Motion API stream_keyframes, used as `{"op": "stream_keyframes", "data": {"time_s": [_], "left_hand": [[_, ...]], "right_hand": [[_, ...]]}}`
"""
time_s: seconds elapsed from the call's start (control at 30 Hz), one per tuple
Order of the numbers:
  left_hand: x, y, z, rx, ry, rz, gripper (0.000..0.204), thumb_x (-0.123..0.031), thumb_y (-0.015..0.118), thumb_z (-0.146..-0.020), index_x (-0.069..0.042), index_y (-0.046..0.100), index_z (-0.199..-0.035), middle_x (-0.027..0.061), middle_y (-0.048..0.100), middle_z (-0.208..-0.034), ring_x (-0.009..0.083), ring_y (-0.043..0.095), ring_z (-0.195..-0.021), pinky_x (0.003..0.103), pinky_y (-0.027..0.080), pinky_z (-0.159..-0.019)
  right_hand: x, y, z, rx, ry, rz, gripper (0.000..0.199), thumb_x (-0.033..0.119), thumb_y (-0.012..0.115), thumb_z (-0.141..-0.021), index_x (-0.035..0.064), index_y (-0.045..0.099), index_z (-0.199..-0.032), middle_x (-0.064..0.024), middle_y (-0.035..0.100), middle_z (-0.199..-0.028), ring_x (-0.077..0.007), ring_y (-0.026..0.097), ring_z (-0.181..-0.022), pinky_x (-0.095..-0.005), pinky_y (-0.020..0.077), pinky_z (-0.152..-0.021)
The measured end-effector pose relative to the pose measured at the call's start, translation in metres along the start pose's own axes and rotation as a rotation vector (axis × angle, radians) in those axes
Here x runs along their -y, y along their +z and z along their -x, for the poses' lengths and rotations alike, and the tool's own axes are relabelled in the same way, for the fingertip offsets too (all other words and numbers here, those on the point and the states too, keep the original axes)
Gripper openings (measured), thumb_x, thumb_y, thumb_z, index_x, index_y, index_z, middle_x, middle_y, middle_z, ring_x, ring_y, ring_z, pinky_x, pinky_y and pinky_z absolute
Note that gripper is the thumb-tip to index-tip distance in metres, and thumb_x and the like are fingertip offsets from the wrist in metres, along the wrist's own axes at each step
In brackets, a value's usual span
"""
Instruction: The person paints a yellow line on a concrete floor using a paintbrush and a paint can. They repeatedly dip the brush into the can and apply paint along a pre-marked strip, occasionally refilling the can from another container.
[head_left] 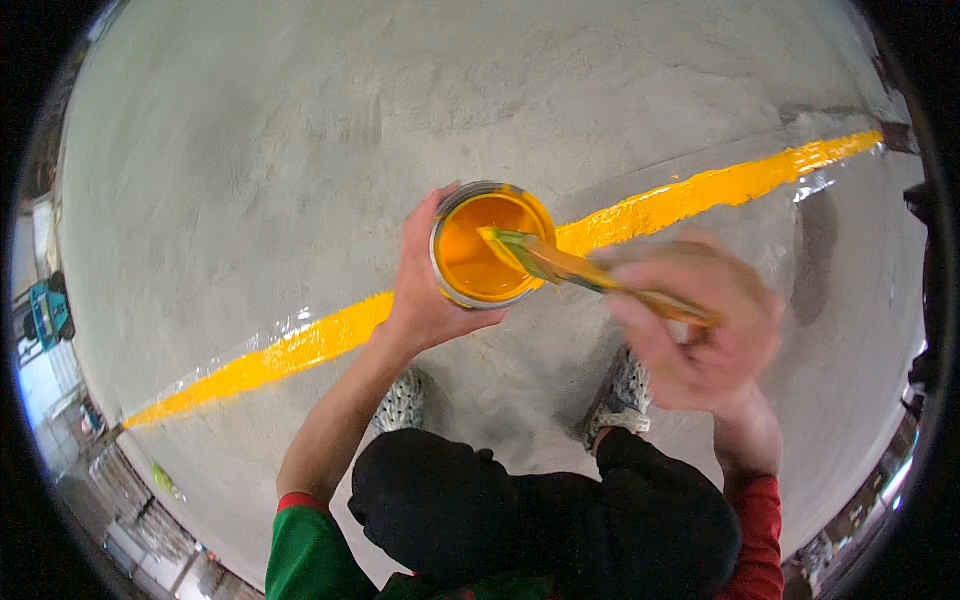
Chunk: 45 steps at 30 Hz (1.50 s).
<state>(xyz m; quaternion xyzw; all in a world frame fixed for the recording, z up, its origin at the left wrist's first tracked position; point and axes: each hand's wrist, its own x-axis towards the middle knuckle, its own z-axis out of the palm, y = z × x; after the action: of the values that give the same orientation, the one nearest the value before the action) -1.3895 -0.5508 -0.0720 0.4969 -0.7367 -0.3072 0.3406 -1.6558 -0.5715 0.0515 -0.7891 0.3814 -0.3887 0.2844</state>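
Brush (565, 265) at the mouth of the can (480, 187)

From my seat at the feed, I have the can just off the centre of the view, toward twelve o'clock, its open mouth facing me. The left grip (425, 300) is wrapped around its wall from the nine-to-six o'clock side. Inside I see orange-yellow paint (468, 245), with smears of it on the rim.

My right grip (700, 320), blurred, is at three o'clock, with its fingers closed on the brush handle. The handle slants from there up toward ten o'clock, and the bristles, yellow with paint, lie over the can's opening. I can't tell whether their tip touches the paint.

Behind the can, a yellow stripe (690, 200) crosses the grey floor (250, 220) from about eight o'clock to about two; the can and the left grip hide its middle. The stripe looks glossy, and shiny clear patches show along its edges.

Below, I make out the left shoe (402, 402) toward seven o'clock and the right shoe (622, 400) toward four, both pale and patterned. Black clothing (620, 530) fills six o'clock, between a green left sleeve (310, 555) with a red cuff and a red right sleeve (757, 540). At nine o'clock, on the rim of my view, sits a teal machine (47, 310), too small to identify.
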Motion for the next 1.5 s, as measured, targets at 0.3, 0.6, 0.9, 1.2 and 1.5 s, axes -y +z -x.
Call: {"op": "stream_keyframes", "data": {"time_s": [0.3,0.6,0.9,1.2,1.5], "left_hand": [[-0.072,0.024,-0.017,0.149,-0.245,-0.143,0.127,-0.026,0.097,-0.054,-0.001,0.018,-0.151,0.0179,0.041,-0.146,0.0310,0.045,-0.135,0.042,0.032,-0.116],[-0.034,0.056,0.008,-0.062,-0.192,-0.286,0.132,-0.029,0.097,-0.057,0.001,0.012,-0.154,0.0169,0.043,-0.146,0.0303,0.046,-0.134,0.043,0.031,-0.116],[-0.029,0.041,0.019,-0.284,-0.245,-0.386,0.131,-0.032,0.096,-0.058,-0.002,0.013,-0.155,0.0176,0.031,-0.151,0.0301,0.043,-0.135,0.042,0.034,-0.114],[-0.034,0.024,0.016,-0.493,-0.323,-0.251,0.125,-0.026,0.094,-0.064,-0.003,0.011,-0.155,0.0171,0.035,-0.146,0.0283,0.045,-0.133,0.042,0.036,-0.113],[-0.029,0.010,0.025,-0.561,-0.311,-0.198,0.124,-0.023,0.094,-0.064,-0.004,0.011,-0.155,0.0171,0.039,-0.142,0.0281,0.048,-0.132,0.041,0.040,-0.111]], "right_hand": [[-0.037,-0.052,0.014,-0.027,0.312,-0.269,0.016,0.001,0.069,-0.086,-0.0007,0.066,-0.102,-0.0076,0.070,-0.092,-0.0129,0.063,-0.074,-0.0288,0.0522,-0.066],[-0.149,-0.038,0.119,-0.353,0.693,-0.381,0.016,0.009,0.068,-0.092,-0.0011,0.068,-0.105,-0.0056,0.069,-0.084,-0.0095,0.061,-0.068,-0.0244,0.0510,-0.060],[-0.179,-0.033,0.137,-0.183,0.430,0.420,0.019,0.008,0.072,-0.086,0.0035,0.069,-0.104,-0.0116,0.071,-0.088,-0.0214,0.067,-0.069,-0.0327,0.0539,-0.062],[-0.108,0.110,0.152,0.166,0.131,0.166,0.032,0.011,0.069,-0.080,0.0053,0.066,-0.111,-0.0108,0.068,-0.087,-0.0263,0.067,-0.077,-0.0384,0.0547,-0.064],[-0.157,-0.010,0.142,-0.177,0.434,0.630,0.015,0.012,0.067,-0.089,0.0098,0.070,-0.103,-0.0080,0.067,-0.082,-0.0245,0.065,-0.069,-0.0376,0.0530,-0.060]]}}
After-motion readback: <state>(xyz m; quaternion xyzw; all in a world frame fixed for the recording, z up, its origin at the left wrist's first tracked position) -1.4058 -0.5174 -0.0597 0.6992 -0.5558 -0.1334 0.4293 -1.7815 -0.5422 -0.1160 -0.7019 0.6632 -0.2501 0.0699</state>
